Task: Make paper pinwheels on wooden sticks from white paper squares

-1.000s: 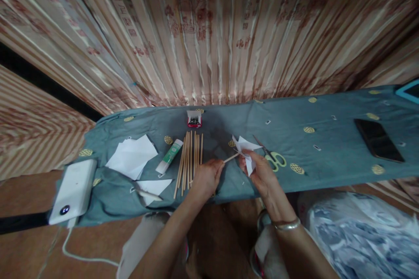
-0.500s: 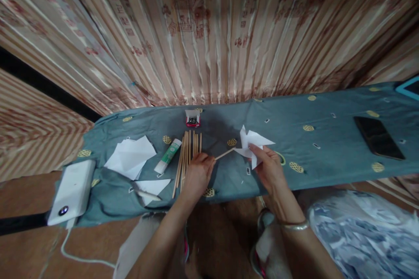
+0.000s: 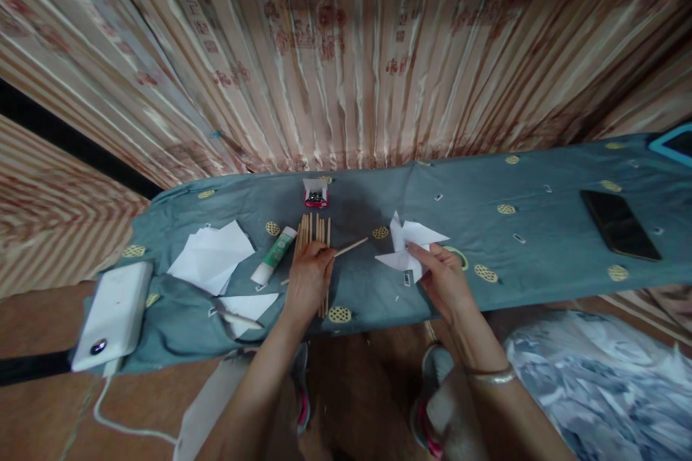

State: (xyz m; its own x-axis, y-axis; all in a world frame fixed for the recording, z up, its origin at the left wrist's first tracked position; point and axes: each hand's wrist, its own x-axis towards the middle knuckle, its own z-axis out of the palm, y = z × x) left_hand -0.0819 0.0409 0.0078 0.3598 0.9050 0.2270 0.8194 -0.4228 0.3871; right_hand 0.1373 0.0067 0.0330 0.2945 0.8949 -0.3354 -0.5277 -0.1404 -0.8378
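My right hand (image 3: 444, 275) pinches a white paper pinwheel (image 3: 419, 233) near its middle, thumb on the front. A thin wooden stick (image 3: 352, 246) is held in my left hand (image 3: 312, 272), its free end pointing right toward the pinwheel but apart from it. Beneath that hand lies a bundle of wooden sticks (image 3: 327, 295), partly covered by it. Left of the bundle is a green and white glue stick (image 3: 274, 256). Behind the sticks stands a small open red box (image 3: 316, 194) with dark metallic bits inside.
White paper sheets (image 3: 208, 259) and a folded paper piece with a pen-like object (image 3: 242, 320) lie left. A white power bank (image 3: 113, 317) with a cable sits at the left end, a black phone (image 3: 621, 225) at right. A curtain (image 3: 346, 72) hangs behind the cloth-covered table (image 3: 465, 191).
My left hand has moved left with the stick, drawing it away from the pinwheel and over the bundle. The pinwheel has turned slightly in my right hand.
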